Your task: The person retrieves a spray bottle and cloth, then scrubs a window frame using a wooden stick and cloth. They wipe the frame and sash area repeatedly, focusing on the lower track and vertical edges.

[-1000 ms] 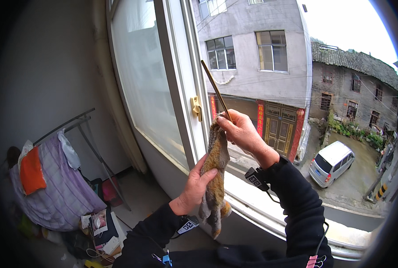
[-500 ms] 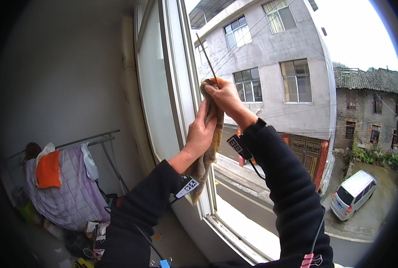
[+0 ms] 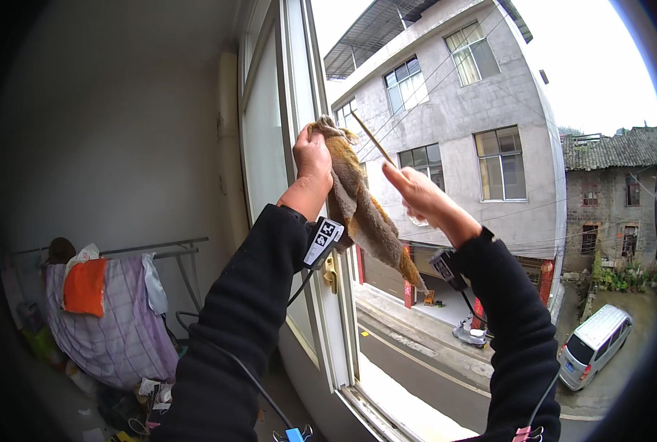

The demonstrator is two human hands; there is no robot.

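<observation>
At the open window, my left hand (image 3: 312, 166) is closed on the bunched top of a grey-brown cloth (image 3: 365, 202). The cloth hangs down at a slant to the right, its lower end loose in front of the street. My right hand (image 3: 424, 197) is to the right of the cloth, closed around a thin brown stick (image 3: 373, 138). The stick points up and to the left, its tip near the upper part of the cloth. The right fingers are partly hidden behind that hand.
A white window frame (image 3: 341, 335) with a brass handle (image 3: 331, 274) stands beside my left forearm. The sill (image 3: 398, 398) runs below my hands. Outside are a street, a grey building and a parked van (image 3: 596, 346). A rack at left bears a purple checked cloth (image 3: 114, 331).
My hands have moved apart: the left went up and left with the cloth, the right went right and down with the stick. The cloth's lower end has swung out to the right.
</observation>
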